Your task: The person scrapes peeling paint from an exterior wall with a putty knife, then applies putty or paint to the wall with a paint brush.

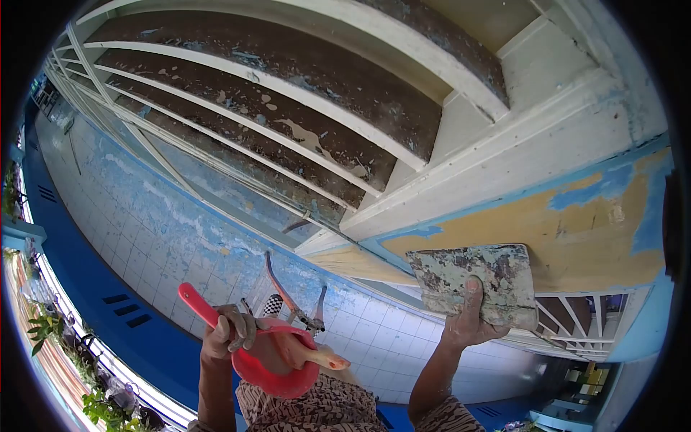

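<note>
My left hand (234, 327) is closed around a red plastic dipper (288, 385) where its handle meets the bowl. A tool with a pale handle (324, 358) rests in the bowl, its other end down in a brownish paste. My right hand (468, 324) grips a flat, rectangular board (475, 277) crusted with grey, white and dark paint, thumb across its face. The board is raised close to the wall band (568, 230), which has tan filler spread over blue paint; its upper edge overlaps the band in this view.
White bars and brown, paint-spattered slats (288, 93) fill the upper view. Below are white tiles (144, 245) with a bicycle (291, 306) standing under my hands. A dark blue band (108, 288) and potted plants (93, 407) run along the left.
</note>
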`<state>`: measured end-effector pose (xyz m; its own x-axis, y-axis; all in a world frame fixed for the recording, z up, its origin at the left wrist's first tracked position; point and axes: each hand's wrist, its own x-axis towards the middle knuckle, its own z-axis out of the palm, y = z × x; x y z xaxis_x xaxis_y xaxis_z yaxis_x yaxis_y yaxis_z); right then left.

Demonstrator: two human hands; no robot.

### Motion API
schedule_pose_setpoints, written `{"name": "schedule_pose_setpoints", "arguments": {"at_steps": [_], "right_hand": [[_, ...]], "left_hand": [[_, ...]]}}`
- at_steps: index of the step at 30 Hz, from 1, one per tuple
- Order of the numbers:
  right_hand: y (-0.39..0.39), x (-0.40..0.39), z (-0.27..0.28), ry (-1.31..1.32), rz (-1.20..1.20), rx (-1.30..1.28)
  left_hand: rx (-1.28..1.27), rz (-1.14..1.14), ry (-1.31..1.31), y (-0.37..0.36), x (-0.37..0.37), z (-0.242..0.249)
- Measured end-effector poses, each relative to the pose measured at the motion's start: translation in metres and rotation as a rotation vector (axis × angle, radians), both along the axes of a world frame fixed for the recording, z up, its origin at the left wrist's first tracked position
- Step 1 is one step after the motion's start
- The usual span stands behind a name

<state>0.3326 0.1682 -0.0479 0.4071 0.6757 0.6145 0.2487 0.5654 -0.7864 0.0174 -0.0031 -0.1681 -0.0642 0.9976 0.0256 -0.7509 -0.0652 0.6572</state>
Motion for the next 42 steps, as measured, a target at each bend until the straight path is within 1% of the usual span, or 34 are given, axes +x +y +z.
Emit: {"name": "schedule_pose_setpoints", "arguments": {"at_steps": [2, 6, 8, 9, 11, 12, 13, 15, 19, 21, 22, 23, 25, 26, 27, 29, 30, 33, 34, 36, 37, 39, 40, 41, 42], "right_hand": [[0.003, -0.006, 0.009, 0.027, 0.102, 0.030], [0.008, -0.013, 0.007, -0.079, 0.069, 0.024], [0.004, -0.021, 0.009, -0.358, -0.007, 0.080], [0.000, -0.023, 0.013, -0.356, -0.012, 0.074], [-0.004, -0.029, 0.021, -0.025, 0.084, -0.023], [-0.004, -0.034, 0.019, 0.010, 0.075, 0.002], [-0.006, -0.032, 0.020, 0.000, 0.076, -0.005], [-0.001, -0.027, 0.019, -0.101, 0.069, 0.058], [-0.004, -0.004, 0.004, -0.158, 0.045, 0.089], [-0.004, -0.006, 0.006, -0.057, 0.070, -0.112], [0.009, -0.024, 0.002, -0.140, 0.133, 0.227], [0.012, -0.031, 0.005, -0.140, 0.133, 0.225], [0.009, -0.043, 0.015, -0.373, 0.075, 0.107], [0.013, -0.044, 0.000, -0.119, 0.095, 0.245], [0.008, -0.048, 0.004, -0.108, 0.094, 0.255], [-0.004, -0.051, 0.014, 0.009, 0.097, 0.006], [-0.002, -0.049, 0.011, -0.078, 0.078, 0.065], [-0.002, -0.036, 0.007, -0.193, 0.060, 0.061], [-0.004, -0.033, 0.007, -0.193, 0.061, 0.061], [-0.004, -0.028, 0.011, -0.178, 0.156, -0.057], [-0.003, -0.021, 0.012, -0.182, 0.159, -0.052], [0.000, 0.000, 0.015, -0.432, 0.174, -0.032], [0.000, 0.008, 0.027, -0.446, 0.142, -0.055], [0.001, 0.006, 0.042, -0.407, 0.148, 0.007], [0.000, 0.010, 0.057, -0.536, 0.133, 0.004]], "left_hand": [[0.009, -0.021, -0.021, 0.002, 0.008, -0.004], [0.041, -0.039, -0.096, 0.005, 0.025, -0.010], [0.036, -0.045, -0.109, 0.003, 0.033, -0.008], [0.045, -0.047, -0.093, 0.004, 0.034, -0.004], [0.070, -0.043, -0.071, 0.009, 0.028, -0.005], [0.080, -0.046, -0.093, 0.008, 0.030, -0.009], [0.081, -0.055, -0.121, 0.004, 0.034, -0.012], [0.068, -0.059, -0.131, 0.004, 0.036, -0.019], [0.044, -0.105, -0.082, 0.010, 0.039, -0.021], [0.072, -0.118, -0.068, 0.015, 0.043, -0.022], [0.061, -0.099, -0.067, 0.017, 0.045, -0.018], [0.060, -0.099, -0.067, 0.019, 0.048, -0.018], [0.030, -0.026, -0.065, 0.021, 0.049, -0.015], [0.065, 0.000, -0.049, 0.024, 0.049, -0.015], [0.074, 0.000, -0.037, 0.025, 0.047, -0.013], [0.061, 0.130, -0.055, 0.029, 0.045, -0.011], [0.032, 0.165, -0.078, 0.029, 0.044, -0.009], [0.046, 0.222, -0.132, 0.036, 0.043, -0.010], [0.075, 0.225, -0.113, 0.040, 0.042, -0.008], [0.088, 0.239, -0.091, 0.041, 0.039, -0.008], [0.092, 0.245, -0.076, 0.041, 0.040, -0.009], [0.086, 0.253, -0.082, 0.039, 0.039, -0.012], [0.075, 0.266, -0.084, 0.036, 0.039, -0.014], [0.073, 0.268, -0.094, 0.032, 0.039, -0.016], [0.064, 0.268, -0.079, 0.029, 0.040, -0.018]]}}
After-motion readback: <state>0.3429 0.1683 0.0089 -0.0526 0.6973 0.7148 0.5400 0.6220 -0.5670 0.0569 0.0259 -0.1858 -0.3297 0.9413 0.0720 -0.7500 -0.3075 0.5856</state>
